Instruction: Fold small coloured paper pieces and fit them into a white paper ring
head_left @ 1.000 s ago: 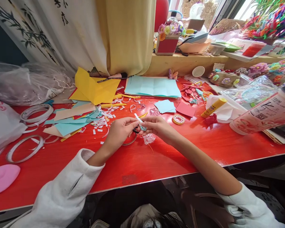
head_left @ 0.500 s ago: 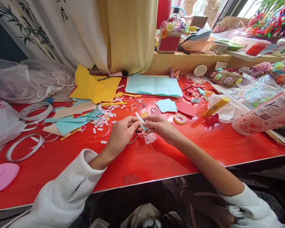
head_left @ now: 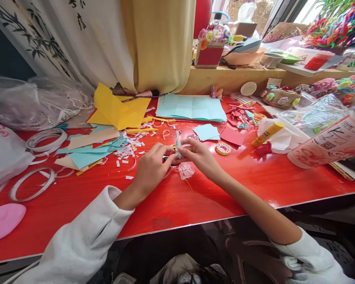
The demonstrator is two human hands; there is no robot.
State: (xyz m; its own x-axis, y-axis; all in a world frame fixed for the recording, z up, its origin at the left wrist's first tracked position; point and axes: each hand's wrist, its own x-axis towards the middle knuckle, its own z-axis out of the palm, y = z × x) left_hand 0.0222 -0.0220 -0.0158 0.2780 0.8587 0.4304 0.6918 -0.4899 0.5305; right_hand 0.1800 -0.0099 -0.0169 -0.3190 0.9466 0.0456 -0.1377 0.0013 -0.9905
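Observation:
A narrow pale blue-white strip of paper (head_left: 178, 141) stands nearly upright between my two hands over the middle of the table. My left hand (head_left: 150, 167) is closed, thumb and fingers pinching near the strip's lower end. From the other side my right hand (head_left: 200, 156) also pinches the strip, its fingertips close to the left ones. Something dark, perhaps a scissor handle (head_left: 166, 158), shows at the left fingertips, mostly hidden. Just below the hands lies a crumpled clear-and-pink piece (head_left: 185, 171).
White paper scraps (head_left: 127, 148) and coloured paper offcuts (head_left: 91, 146) lie to the left, beside tape rolls (head_left: 32, 184). Blue squares (head_left: 207, 131), a red sheet (head_left: 232, 135), a small round tin (head_left: 223, 148) and a glue stick (head_left: 268, 134) are right. Folded blue sheets (head_left: 191, 106) lie behind.
The strip has swung from leaning left to nearly upright. My right hand has shifted slightly at the fingertips, and both hands stay together.

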